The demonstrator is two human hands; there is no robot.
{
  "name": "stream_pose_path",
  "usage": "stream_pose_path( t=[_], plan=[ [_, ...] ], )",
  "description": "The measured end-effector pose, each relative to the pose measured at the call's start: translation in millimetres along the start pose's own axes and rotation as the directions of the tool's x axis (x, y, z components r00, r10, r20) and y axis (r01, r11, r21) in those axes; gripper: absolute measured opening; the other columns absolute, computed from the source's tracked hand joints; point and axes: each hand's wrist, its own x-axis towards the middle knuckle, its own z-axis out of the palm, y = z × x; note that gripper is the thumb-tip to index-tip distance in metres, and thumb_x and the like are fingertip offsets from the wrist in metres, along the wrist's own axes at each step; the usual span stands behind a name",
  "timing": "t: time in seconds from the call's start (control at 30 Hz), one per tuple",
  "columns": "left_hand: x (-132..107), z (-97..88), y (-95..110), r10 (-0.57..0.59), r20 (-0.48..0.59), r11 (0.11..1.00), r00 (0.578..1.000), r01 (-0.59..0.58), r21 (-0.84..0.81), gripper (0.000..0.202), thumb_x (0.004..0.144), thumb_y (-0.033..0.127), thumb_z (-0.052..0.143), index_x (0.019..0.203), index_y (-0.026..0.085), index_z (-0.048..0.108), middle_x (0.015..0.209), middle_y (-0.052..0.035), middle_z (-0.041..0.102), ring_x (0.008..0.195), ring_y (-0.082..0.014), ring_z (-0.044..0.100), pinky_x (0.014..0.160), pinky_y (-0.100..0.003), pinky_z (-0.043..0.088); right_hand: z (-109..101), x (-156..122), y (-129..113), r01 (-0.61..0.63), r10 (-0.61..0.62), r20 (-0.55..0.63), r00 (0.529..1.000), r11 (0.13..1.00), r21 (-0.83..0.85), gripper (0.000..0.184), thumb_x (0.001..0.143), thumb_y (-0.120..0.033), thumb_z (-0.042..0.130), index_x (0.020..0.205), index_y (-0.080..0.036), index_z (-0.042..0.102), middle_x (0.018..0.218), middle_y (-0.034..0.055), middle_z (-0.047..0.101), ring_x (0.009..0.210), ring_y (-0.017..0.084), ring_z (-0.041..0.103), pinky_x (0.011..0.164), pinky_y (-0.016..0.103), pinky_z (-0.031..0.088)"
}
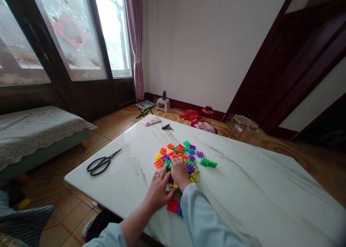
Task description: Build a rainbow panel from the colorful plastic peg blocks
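A pile of colourful plastic building blocks (177, 149) in orange, green, purple, yellow, red and blue lies on the white marble-patterned table (243, 193). My left hand (159, 190) rests at the pile's near left edge, fingers spread apart, touching blocks. Just beside it, my right hand (179, 170) reaches into the middle of the pile with its fingers bent and together; its fingertips and anything in them are hidden. A row of green blocks (208, 162) lies right of the pile. Red blocks (173, 206) show below my hands, near the right sleeve.
Black-handled scissors (104, 163) lie on the left of the table. At its far corner are a phone (151, 121) and a small black cutting tool (167, 127). Beyond stand a folding stool (145, 107) and a white stool (163, 104). A cloth-covered bed or bench (40, 131) is at left.
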Motion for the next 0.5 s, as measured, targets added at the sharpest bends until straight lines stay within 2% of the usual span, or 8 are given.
stream_pose_path(
  t=[0.1,0.27,0.37,0.5],
  plan=[
    [1,-1.1,1,-0.001,-0.001,1.0,1.0,0.001,-0.005,0.067,0.079,0.043,0.058,0.139,0.021,0.038,0.153,-0.0156,0.024,0.139,-0.0332,0.027,0.111,-0.054,0.024,3,11,-8,-0.061,0.066,0.049,0.997,0.993,-0.098,0.028,0.086,-0.018,0.049,0.108,-0.021,0.065,0.104,0.0111,0.066,0.106,0.028,0.05,0.088,0.042,0.035],
    [1,2.1,-2,0.003,-0.007,1.0,1.0,-0.003,-0.001,0.067,0.079,0.044,0.057,0.139,0.02,0.039,0.152,-0.0165,0.026,0.138,-0.034,0.028,0.11,-0.054,0.026,5,16,-10,-0.136,0.139,0.049,0.989,0.988,-0.067,0.014,0.078,-0.021,0.062,0.091,-0.018,0.066,0.101,0.0132,0.065,0.1,0.029,0.054,0.084,0.041,0.038],
    [0,5.5,-5,0.012,-0.022,1.0,1.0,-0.012,0.003,0.068,0.079,0.044,0.057,0.139,0.021,0.038,0.151,-0.016,0.03,0.137,-0.0348,0.03,0.109,-0.054,0.027,7,13,-10,-0.147,0.148,-0.03,0.988,0.988,0.046,0.007,0.079,-0.019,0.06,0.085,-0.02,0.063,0.093,0.0096,0.065,0.092,0.026,0.057,0.081,0.038,0.04],
    [-1,7.9,-8,0.024,-0.051,1.0,0.998,-0.024,0.004,0.061,0.079,0.042,0.058,0.135,0.022,0.043,0.149,-0.0147,0.032,0.137,-0.0342,0.029,0.109,-0.054,0.028,-2,6,0,-0.096,0.183,-0.223,0.958,0.932,0.35,0.01,0.086,-0.026,0.05,0.091,-0.022,0.058,0.088,0.005,0.065,0.081,0.02,0.059,0.074,0.032,0.044]
  ],
)
